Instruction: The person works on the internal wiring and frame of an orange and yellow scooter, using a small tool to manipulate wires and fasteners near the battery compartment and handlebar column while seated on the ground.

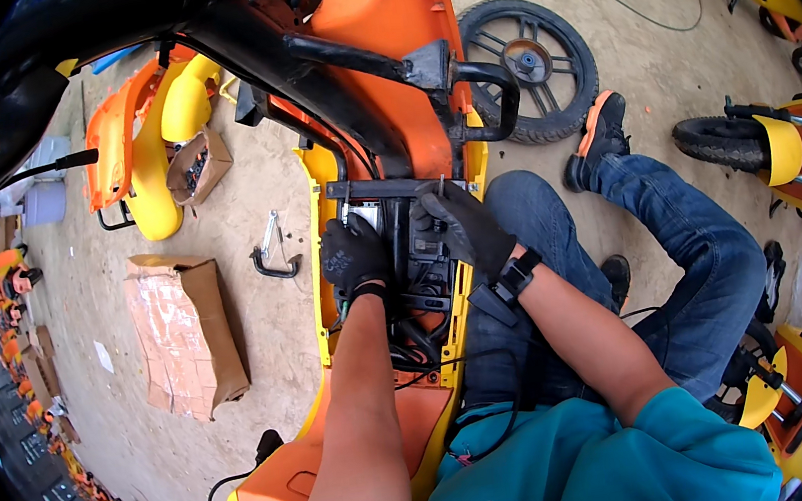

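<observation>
- Both gloved hands work inside the open body of an orange-and-yellow scooter (387, 462) lying on a dirt floor (263, 348).
- Left hand (354, 256), fingers curled, presses down on the black component (421, 273) in the cavity, seemingly to steady it.
- Right hand (466, 227) closes around a thin upright tool or pin (441, 185) at the black crossbar (378, 188); its exact nature is too small to tell.
- Black cables (435, 366) spill from the cavity toward the person's teal shirt.
- Within reach on the ground lie a metal wrench (269, 235) and a black hook-shaped part (275, 264).
- Flattened cardboard box (186, 332) lies to the left; a loose spoked wheel (530, 64) rests behind the frame.
</observation>
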Motion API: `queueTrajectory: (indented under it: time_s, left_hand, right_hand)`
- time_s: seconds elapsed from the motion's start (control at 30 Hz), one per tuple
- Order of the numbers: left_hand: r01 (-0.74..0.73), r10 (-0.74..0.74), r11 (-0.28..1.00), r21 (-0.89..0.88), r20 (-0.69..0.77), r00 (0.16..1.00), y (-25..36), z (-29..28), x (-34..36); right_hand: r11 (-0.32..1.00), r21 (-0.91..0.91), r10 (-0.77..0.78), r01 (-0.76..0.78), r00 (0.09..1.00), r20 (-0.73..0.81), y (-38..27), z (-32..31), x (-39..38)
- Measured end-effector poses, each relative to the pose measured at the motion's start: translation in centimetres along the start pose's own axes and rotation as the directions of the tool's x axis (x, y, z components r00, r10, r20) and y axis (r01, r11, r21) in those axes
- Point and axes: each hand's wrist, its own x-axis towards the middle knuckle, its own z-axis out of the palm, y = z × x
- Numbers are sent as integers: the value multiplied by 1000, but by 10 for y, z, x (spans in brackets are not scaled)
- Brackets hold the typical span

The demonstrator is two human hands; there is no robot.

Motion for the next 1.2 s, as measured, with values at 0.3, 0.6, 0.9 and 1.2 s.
queueTrajectory:
  time_s: [0.3,0.6,0.9,1.2]
  left_hand:
    - [0,0,1000,16,-3,1000,-2,3,1]
    - [0,0,1000,15,13,1000,-4,5,-1]
    - [3,-2,999,47,-14,1000,-5,1,0]
    - [-31,32,999,13,-79,996,-7,6,-1]
  right_hand:
    - [1000,-6,-14,14,1000,13,1,1,1]
    - [1000,-5,-8,8,1000,11,1,0,-1]
    - [1000,26,9,-9,1000,25,-1,5,-2]
    - [999,43,-3,2,999,38,0,0,-2]
